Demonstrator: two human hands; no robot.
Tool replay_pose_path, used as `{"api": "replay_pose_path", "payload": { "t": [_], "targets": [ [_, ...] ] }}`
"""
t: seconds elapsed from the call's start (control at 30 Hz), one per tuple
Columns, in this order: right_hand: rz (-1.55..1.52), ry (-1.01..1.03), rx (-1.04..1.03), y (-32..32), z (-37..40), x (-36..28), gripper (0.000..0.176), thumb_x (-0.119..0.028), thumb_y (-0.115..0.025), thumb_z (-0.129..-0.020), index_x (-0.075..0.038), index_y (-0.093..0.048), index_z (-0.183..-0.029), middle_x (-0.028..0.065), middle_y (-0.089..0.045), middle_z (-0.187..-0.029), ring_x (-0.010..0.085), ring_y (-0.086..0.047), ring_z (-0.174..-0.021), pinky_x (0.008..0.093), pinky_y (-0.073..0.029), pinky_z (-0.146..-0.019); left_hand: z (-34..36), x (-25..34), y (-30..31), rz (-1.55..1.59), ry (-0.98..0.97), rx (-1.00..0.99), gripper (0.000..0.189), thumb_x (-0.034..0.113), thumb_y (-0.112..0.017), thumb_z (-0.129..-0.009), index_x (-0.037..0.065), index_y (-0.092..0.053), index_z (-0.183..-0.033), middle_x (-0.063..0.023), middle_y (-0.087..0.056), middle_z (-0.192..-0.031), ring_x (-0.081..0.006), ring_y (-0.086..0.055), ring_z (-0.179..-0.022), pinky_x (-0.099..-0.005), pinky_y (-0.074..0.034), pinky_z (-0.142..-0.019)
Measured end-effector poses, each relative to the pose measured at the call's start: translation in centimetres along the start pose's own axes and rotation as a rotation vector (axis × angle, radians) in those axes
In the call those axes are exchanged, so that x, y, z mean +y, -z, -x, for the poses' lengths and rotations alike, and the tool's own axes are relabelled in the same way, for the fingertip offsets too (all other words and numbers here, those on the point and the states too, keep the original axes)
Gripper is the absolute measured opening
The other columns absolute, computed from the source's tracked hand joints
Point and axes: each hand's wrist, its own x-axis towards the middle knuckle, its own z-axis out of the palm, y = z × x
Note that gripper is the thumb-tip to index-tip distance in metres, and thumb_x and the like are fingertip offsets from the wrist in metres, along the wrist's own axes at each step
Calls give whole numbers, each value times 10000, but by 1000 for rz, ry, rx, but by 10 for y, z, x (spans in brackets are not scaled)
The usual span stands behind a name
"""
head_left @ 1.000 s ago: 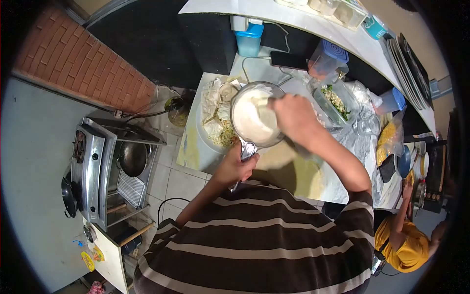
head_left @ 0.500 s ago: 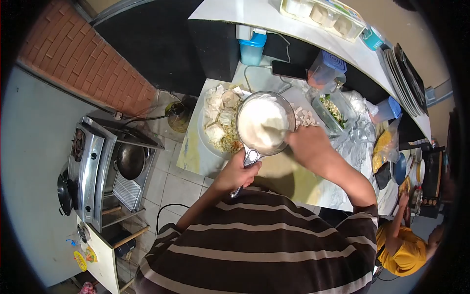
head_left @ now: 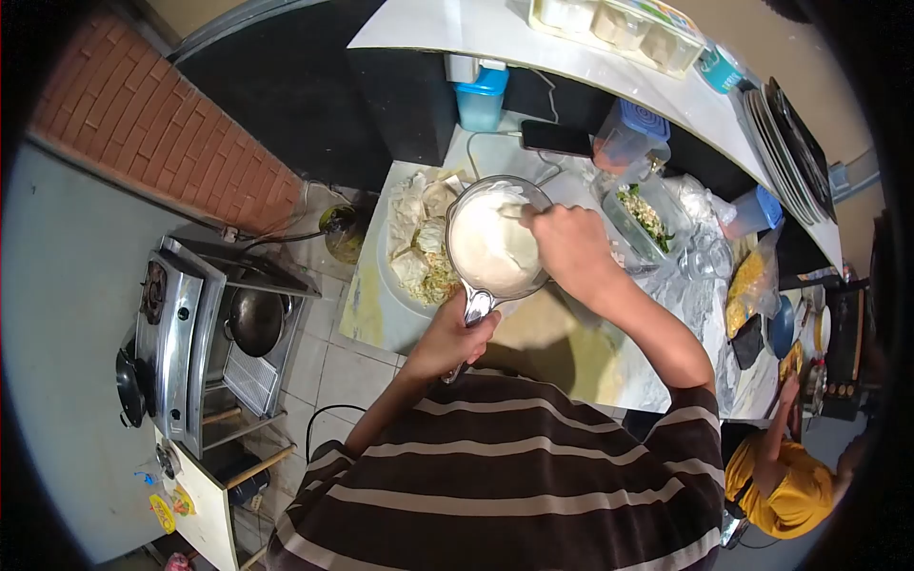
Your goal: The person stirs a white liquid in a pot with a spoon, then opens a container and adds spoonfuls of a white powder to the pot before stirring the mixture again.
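Observation:
My left hand [head_left: 454,335] is closed around the metal handle of a saucepan [head_left: 547,283], holding it above the table. Inside the pan is a thick white, creamy mixture [head_left: 490,246]. Over the pan's right side, my right hand [head_left: 576,252] is closed, fingers down at the mixture; what it grips is mostly hidden. Left of the pan, a large plate [head_left: 388,276] carries pale folded wrappers [head_left: 409,214] and a chopped greenish filling [head_left: 436,282]. Pale diced pieces [head_left: 617,255] are partly covered by my right hand.
A clear container [head_left: 647,221] of chopped food stands right, near crumpled plastic and a bag of yellow food [head_left: 747,285]. A phone [head_left: 556,138] lies at the back beneath a shelf [head_left: 447,24]. Left is a gas stove [head_left: 181,314]. Another person in yellow [head_left: 785,481] works at right.
My right hand has moved up and left over the pan, stirring the mixture's surface into a different shape. The pan and my left hand have shifted slightly left in view.

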Motion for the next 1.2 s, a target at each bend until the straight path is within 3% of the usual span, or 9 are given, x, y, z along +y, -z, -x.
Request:
{"api": "replay_pose_path", "payload": {
  "t": [0.1,0.2,0.37,0.5,0.73,0.9,0.97,1.1,1.2],
  "targets": [
    [66,-43,-1,5,7,-11,185,-69,-572,-785,-12,-651,-943,175,-678,-706,320,-703,-660,430,-554,-594,7,7,0,29,-22,70,238,94,-595,-950,46,-433,-1117,16,-462,-676,-54,-404,-484,-231,-338,-425],
    [5,156,-238,10,11,-23,111,-27,-590,-769,-23,-697,-797,190,-699,-773,306,-716,-699,393,-571,-588,6,-2,1,69,10,82,290,137,-618,-955,49,-420,-1147,17,-453,-683,-54,-407,-500,-229,-340,-436],
    [10,-4,-84,8,-12,-12,125,-34,-588,-778,-17,-702,-826,169,-705,-805,318,-718,-734,398,-578,-641,19,9,5,37,24,85,382,163,-648,-941,22,-417,-1210,9,-469,-691,-61,-423,-504,-246,-350,-430],
    [53,55,-280,19,9,-26,115,-40,-591,-783,-16,-693,-829,188,-702,-856,316,-718,-758,395,-571,-640,20,2,6,46,22,128,363,167,-659,-937,19,-422,-1170,6,-477,-695,-66,-434,-507,-249,-352,-429],
    [71,-51,-33,14,-3,-22,97,-33,-603,-755,-31,-692,-792,163,-682,-705,297,-714,-686,395,-566,-596,19,12,9,71,3,90,296,142,-642,-943,35,-429,-1118,21,-454,-672,-57,-405,-499,-233,-340,-437],
    [3,170,-159,21,5,-35,69,-51,-620,-732,-39,-684,-755,167,-685,-701,293,-715,-669,387,-567,-589,12,10,7,49,-11,75,275,106,-587,-962,24,-435,-1177,13,-465,-692,-59,-415,-497,-241,-350,-435],
    [-1,55,19,6,-13,-19,234,-59,-592,-742,-16,-663,-960,183,-670,-697,321,-704,-659,424,-559,-590,12,12,8,15,-22,79,280,99,-583,-961,28,-428,-1183,13,-466,-686,-60,-419,-492,-244,-353,-433],
    [107,-36,-181,28,1,-35,230,-34,-575,-756,-5,-665,-966,181,-673,-711,335,-701,-680,423,-558,-595,17,16,13,62,-3,88,287,94,-584,-958,34,-424,-1189,13,-467,-684,-60,-423,-489,-248,-360,-429],
    [33,111,-121,27,-12,-41,211,-34,-576,-771,0,-676,-953,188,-673,-717,349,-697,-685,438,-558,-606,16,13,3,46,-63,69,238,139,-626,-949,40,-426,-1033,21,-450,-654,-62,-414,-477,-245,-347,-422]
  ]
}}
